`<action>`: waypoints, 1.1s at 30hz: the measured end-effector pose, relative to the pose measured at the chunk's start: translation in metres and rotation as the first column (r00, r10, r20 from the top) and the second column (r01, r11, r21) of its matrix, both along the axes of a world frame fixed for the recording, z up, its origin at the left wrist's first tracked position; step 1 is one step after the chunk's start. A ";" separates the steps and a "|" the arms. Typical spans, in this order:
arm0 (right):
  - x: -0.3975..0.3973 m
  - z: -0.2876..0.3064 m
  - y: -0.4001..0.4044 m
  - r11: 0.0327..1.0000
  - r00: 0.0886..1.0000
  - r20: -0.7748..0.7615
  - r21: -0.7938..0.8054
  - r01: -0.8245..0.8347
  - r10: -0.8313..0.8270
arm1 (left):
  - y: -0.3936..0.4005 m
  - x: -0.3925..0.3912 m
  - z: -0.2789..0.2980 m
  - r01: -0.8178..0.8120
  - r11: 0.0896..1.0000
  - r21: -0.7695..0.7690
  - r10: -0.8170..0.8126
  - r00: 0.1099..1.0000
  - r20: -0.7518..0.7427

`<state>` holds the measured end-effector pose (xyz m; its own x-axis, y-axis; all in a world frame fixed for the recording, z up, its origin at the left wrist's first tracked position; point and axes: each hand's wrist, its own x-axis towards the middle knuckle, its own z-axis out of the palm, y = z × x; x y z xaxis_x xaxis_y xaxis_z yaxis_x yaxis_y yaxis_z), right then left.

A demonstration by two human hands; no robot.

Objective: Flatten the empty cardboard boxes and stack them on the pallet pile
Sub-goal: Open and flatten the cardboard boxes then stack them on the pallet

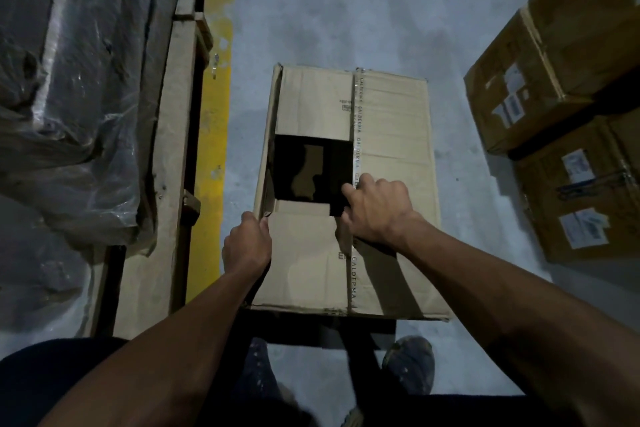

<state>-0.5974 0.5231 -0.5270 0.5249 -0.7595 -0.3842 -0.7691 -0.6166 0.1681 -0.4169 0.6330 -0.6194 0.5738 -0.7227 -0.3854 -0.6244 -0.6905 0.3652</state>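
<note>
Head view looks down on a cardboard box standing on the grey floor just ahead of the person's shoes. Its top flaps are partly closed, with a strip of printed tape running down the middle seam and a dark square opening on the left half. The left hand grips the box's near left edge, its fingers curled round the side flap. The right hand rests at the seam beside the opening, its fingers bent over the flap edge there and holding it. To the left, a wooden pallet lies along a yellow floor line and carries a load under clear plastic wrap. On the right, well apart from the open box, sealed cartons with white labels sit stacked, one above the other.
</note>
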 end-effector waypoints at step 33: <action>-0.144 -0.029 -0.033 0.340 0.301 0.165 0.336 0.878 -0.939 | -0.002 0.000 0.000 -0.073 0.997 0.038 0.076 0.994 -0.078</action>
